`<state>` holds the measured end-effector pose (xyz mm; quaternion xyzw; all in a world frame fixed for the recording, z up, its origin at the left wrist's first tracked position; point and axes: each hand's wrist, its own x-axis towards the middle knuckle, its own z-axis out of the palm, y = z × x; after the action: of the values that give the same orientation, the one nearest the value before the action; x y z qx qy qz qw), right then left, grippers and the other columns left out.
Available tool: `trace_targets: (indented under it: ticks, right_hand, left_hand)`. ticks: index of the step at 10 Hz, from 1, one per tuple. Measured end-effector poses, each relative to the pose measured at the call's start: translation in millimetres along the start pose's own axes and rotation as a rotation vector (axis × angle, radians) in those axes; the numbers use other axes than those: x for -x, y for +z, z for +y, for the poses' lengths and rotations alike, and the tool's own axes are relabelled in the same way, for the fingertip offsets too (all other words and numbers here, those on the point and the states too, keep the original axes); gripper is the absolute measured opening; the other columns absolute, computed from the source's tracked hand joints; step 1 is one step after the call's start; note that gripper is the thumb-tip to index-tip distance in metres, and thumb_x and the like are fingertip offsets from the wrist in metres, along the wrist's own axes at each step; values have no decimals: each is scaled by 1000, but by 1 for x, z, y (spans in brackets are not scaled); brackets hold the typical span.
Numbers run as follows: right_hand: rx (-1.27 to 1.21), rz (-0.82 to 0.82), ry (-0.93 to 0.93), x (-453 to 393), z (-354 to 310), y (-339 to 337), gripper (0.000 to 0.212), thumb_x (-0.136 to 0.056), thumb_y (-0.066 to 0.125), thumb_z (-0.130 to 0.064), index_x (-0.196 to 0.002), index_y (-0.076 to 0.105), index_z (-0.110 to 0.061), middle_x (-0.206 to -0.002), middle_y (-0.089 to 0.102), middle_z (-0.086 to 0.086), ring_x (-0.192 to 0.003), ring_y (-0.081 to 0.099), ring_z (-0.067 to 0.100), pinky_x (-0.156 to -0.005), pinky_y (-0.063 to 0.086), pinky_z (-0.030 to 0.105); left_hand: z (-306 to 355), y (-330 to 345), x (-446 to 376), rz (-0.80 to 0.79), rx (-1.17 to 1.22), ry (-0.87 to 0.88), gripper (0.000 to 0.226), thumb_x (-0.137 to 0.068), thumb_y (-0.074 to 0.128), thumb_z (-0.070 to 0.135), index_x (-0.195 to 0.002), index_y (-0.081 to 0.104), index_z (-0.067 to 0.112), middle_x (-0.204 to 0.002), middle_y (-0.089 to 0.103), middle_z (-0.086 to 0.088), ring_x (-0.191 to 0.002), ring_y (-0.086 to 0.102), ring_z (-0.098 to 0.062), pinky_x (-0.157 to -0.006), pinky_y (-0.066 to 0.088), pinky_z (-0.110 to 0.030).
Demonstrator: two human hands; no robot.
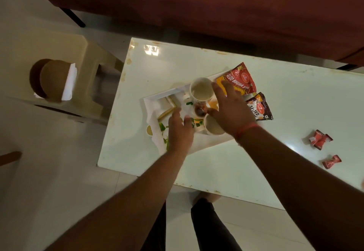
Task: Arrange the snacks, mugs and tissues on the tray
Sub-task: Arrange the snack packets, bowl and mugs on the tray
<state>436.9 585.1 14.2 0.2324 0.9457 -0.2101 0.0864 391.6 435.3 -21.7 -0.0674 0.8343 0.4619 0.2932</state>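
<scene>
A white tray [151,101] with a leaf pattern lies on the white table. Two pale mugs stand on it: the far mug [201,89] and the near mug [212,127]. A folded white tissue [167,106] lies at the tray's left. My left hand [180,130] hovers over the tray's near left with fingers spread, holding nothing. My right hand [226,109] reaches between the mugs with fingers extended; its thumb is close to the near mug. A red-yellow snack packet [239,80] overlaps the tray's far right corner. A dark salted snack packet [260,107] lies on the table just right of it.
Two small red wrapped sweets [320,139] [331,161] lie on the table [256,162] at the right. A beige plastic stool [82,77] holding a brown round object and white tissues [70,82] stands left of the table. A dark red sofa [216,10] runs behind.
</scene>
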Motion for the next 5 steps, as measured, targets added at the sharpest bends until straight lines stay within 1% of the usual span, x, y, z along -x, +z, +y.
trace_targets:
  ticks: [1, 2, 3, 4, 5]
  right_hand:
    - [-29, -140, -9, -38, -5, -6, 93, -85, 74, -32, -157, 16, -24, -165, 4, 11, -142, 29, 43, -110, 37, 50]
    - [7, -337, -44, -68, -13, -8, 101, -83, 77, -24, -158, 10, -26, -166, -4, 8, -141, 33, 42, -110, 39, 47]
    - [35, -382, -44, -76, -17, -6, 97, -83, 76, -22, -157, 14, -23, -162, 17, 11, -137, 41, 40, -106, 43, 47]
    - [13, -307, -30, -72, -16, -1, 92, -81, 77, -20, -155, 21, -20, -152, 33, 13, -128, 49, 39, -98, 46, 46]
    - [3, -288, -22, -67, -16, -1, 92, -82, 76, -21, -155, 21, -20, -152, 32, 13, -129, 48, 38, -99, 45, 44]
  left_hand:
    - [22, -5, -23, -134, 147, -99, 52, -102, 37, 18, -153, 27, 24, -155, 37, -5, -140, 38, -25, -104, 33, -32]
    - [38, -3, -35, -217, 222, -194, 50, -103, 34, 17, -152, 29, 24, -154, 38, -6, -137, 41, -26, -95, 34, -32]
    - [50, 3, -44, -157, 364, -319, 41, -105, 34, 28, -145, 43, 25, -132, 57, -5, -96, 56, -12, -83, 36, -24]
    - [46, 0, -48, -181, 311, -256, 42, -104, 35, 24, -146, 42, 20, -142, 53, -9, -120, 56, -23, -84, 36, -26]
    - [38, 1, -57, -203, 267, -224, 49, -102, 37, 13, -150, 35, 21, -152, 43, -10, -138, 44, -28, -78, 41, -22]
